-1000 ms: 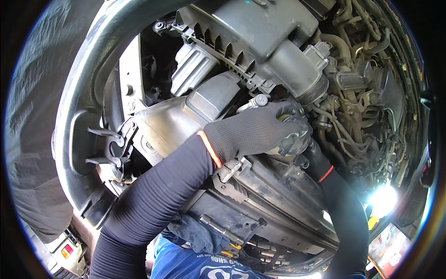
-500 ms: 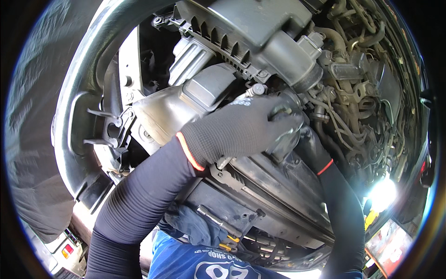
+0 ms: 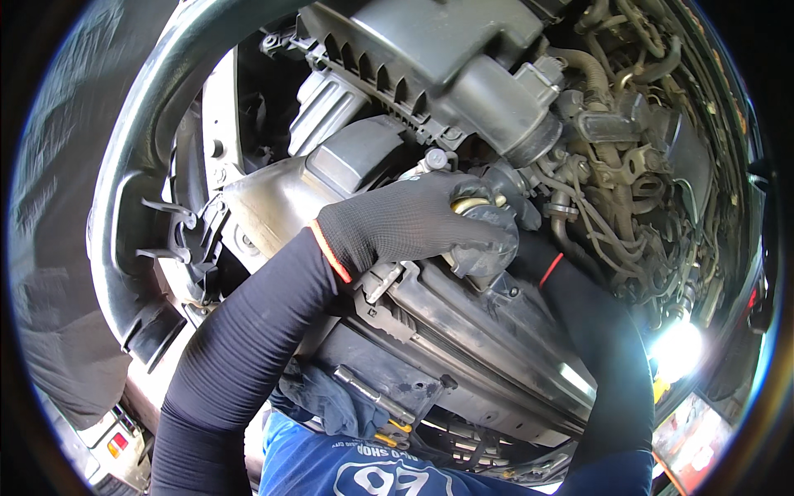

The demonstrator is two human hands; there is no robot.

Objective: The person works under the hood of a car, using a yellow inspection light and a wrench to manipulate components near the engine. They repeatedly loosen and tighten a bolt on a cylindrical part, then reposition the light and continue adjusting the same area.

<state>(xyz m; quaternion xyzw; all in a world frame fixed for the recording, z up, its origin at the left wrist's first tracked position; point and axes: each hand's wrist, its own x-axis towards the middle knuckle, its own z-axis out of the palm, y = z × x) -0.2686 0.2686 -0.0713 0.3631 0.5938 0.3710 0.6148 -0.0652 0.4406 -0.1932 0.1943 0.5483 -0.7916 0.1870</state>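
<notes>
**Deep in the engine bay, both hands on one round part**

Gloved in black knit, the left hand (image 3: 405, 223) lies palm-down over a rounded grey part (image 3: 484, 236) near the middle of the engine bay, fingers curled round it and closed in a grip. A brass-coloured ring (image 3: 473, 203) shows just above the fingertips, at the top of that part. The right hand (image 3: 517, 240) comes up from the lower right behind the same part; only a sliver of glove above the red cuff line (image 3: 552, 269) shows, so whether it grips or merely steadies cannot be told.

By the look of it, the step in hand is working this part on its seat, twisting or pressing it. A further move would call for a firm hold with the left hand, the right hand bracing from behind, and care with the thin hoses (image 3: 595, 207) crowded just to the right.

Directly under the wrists runs a black plastic panel (image 3: 463, 331) with long ribs, crossing toward the lower right. Above the hands sits a large grey housing (image 3: 438, 50) with a finned edge. Along the bay's left edge curves the bumper (image 3: 124, 207). A dark rag (image 3: 331, 405) and a metal tool (image 3: 372, 395) lie at the bay's lower edge, near a blue shirt (image 3: 331, 471). A bright work light (image 3: 678, 351) glares at the lower right.
</notes>
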